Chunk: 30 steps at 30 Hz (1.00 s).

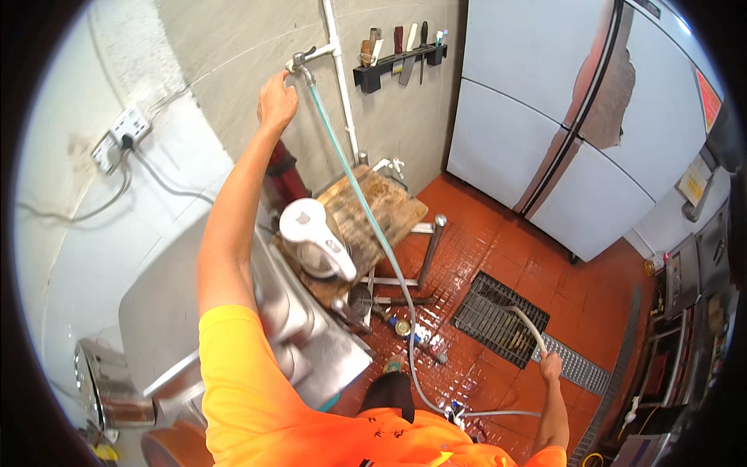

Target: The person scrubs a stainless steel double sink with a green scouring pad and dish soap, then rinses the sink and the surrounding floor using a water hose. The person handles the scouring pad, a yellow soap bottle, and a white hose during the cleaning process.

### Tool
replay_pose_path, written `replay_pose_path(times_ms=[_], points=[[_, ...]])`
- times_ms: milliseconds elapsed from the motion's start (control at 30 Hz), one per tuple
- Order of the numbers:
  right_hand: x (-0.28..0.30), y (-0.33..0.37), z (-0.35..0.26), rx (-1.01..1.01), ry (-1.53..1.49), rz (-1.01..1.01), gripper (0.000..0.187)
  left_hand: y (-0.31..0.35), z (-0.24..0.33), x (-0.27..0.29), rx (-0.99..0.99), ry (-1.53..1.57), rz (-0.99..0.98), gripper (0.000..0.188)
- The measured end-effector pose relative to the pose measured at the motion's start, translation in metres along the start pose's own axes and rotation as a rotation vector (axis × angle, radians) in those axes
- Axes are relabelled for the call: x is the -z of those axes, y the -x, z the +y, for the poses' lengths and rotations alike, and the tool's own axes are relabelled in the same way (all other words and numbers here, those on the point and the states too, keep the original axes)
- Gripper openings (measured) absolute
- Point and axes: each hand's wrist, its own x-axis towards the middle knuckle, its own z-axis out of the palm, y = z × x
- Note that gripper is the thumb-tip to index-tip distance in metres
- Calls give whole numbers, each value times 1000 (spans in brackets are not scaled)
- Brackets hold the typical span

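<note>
At the wall, my left hand (278, 101) is raised with its fingers closed at a metal tap (300, 59) on a white pipe. From the tap a hose (362, 198), pale green above and grey lower down, drops to the floor and bends to the right past my body. Low on the right, my right hand (550, 366) grips the hose's free end (529, 323). That end curves over a dark metal drain grate (502, 317) in the wet red tiled floor (459, 233). Whether water is running out is too small to tell.
A worn wooden board (373, 198) on a metal stand carries a white kettle-like appliance (315, 233). Steel sink units (179, 296) stand at left below sockets (120, 138). A knife rack (401, 66) hangs on the wall. A large fridge (560, 101) stands at the far right.
</note>
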Motion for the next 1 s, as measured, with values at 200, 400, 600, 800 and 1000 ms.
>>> replay_pose_path(times_ms=[200,400,600,800,1000], points=[[-11,-6,-43,16,6,41,43,-88,-17,-87,-62,-197,-118,44],[-26,-33,-61,63,41,75,53,-146,-36,-135,-128,-429,-311,47],[-12,-77,-106,-313,-550,-173,48,-115,-47,-90,-312,79,-360,31],[44,-100,-206,-602,-1108,-323,36,-133,-49,-81,-441,-156,-237,21],[98,-110,-209,-615,-1571,-329,31,89,175,-113,-864,449,-600,26]])
